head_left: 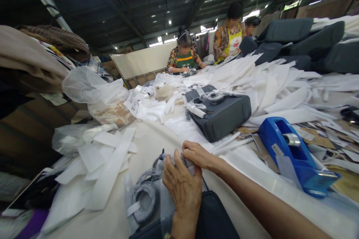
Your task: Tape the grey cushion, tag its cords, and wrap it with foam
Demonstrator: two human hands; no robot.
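Note:
A dark bag [215, 218] lies at the bottom centre, with a coiled strap [144, 199] in clear plastic wrap on its left part. My left hand [183, 183] is over the bag's top, its fingers bent around a plastic-wrapped part of the strap or handle. Close against it on the right, my right hand [196, 155] pinches the same wrapped part with bent fingers. What lies under the fingertips is mostly hidden.
A second dark bag [228, 115] with wrapped straps lies ahead. The blue tape dispenser [294, 157] stands at right. White foam strips [108, 168] lie at left, more [269, 82] at right, near stacked dark bags [288, 30]. Beyond the table are three people [186, 59].

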